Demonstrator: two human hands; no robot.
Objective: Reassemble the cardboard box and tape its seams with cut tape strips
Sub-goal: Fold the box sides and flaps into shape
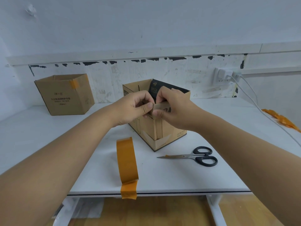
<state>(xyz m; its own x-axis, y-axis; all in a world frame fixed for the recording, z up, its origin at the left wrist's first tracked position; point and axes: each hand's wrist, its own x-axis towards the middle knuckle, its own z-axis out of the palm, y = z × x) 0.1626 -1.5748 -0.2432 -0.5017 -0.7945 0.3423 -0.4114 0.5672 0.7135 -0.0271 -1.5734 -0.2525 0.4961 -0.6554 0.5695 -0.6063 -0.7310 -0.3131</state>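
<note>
A small brown cardboard box (169, 136) with a black inner lining stands open-topped in the middle of the white table (48, 132). My left hand (135, 106) and my right hand (172, 110) meet at its near top corner, both pinching the cardboard edges there with curled fingers and thumbs. A roll of orange-brown tape (127, 159) stands on edge in front of the box, its loose end stuck over the table's front edge. Black-handled scissors (193, 156) lie to the right of the roll, with a bit of tape on the blade tip.
A second, larger cardboard box (65, 95) with a tape strip on its corner sits at the back left. A white cable (267, 118) runs from a wall socket across the right side. Crumpled tape scraps (280, 119) lie at the far right.
</note>
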